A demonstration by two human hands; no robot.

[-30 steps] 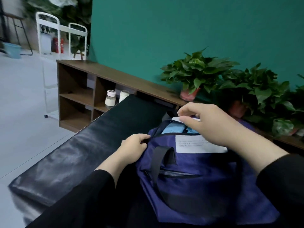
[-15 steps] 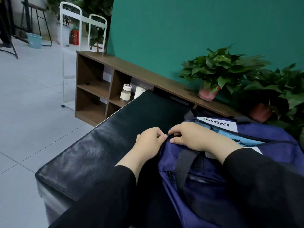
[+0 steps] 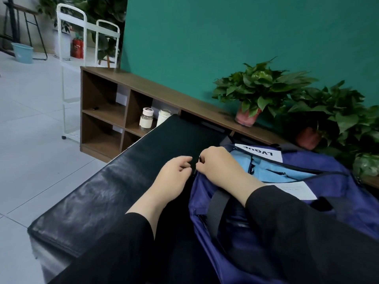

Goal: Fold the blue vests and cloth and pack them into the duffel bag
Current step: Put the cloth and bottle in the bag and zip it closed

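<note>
With the light blue fabric (image 3: 272, 171) already lying inside, the duffel bag (image 3: 297, 201) sits on the right part of the black padded counter (image 3: 123, 181), its mouth gaping along the top and its left end reaching toward the counter's middle. Packing looks done; the step in hand seems to be closing the zip. At the bag's left end the right hand (image 3: 221, 171) has its grip pinched on what appears to be the small dark zipper pull (image 3: 200, 158), while the left hand (image 3: 174, 177) curls its fingers against the bag's end beside it, probably bracing the fabric, though exactly what it grasps I cannot tell. Next, the pull likely needs drawing rightward along the open track, with the left hand keeping the end taut and the blue fabric kept clear of the teeth. Behind the counter's far edge stand a wooden shelf unit (image 3: 143, 87) with two jars (image 3: 146, 119) and potted plants (image 3: 256, 89).
</note>
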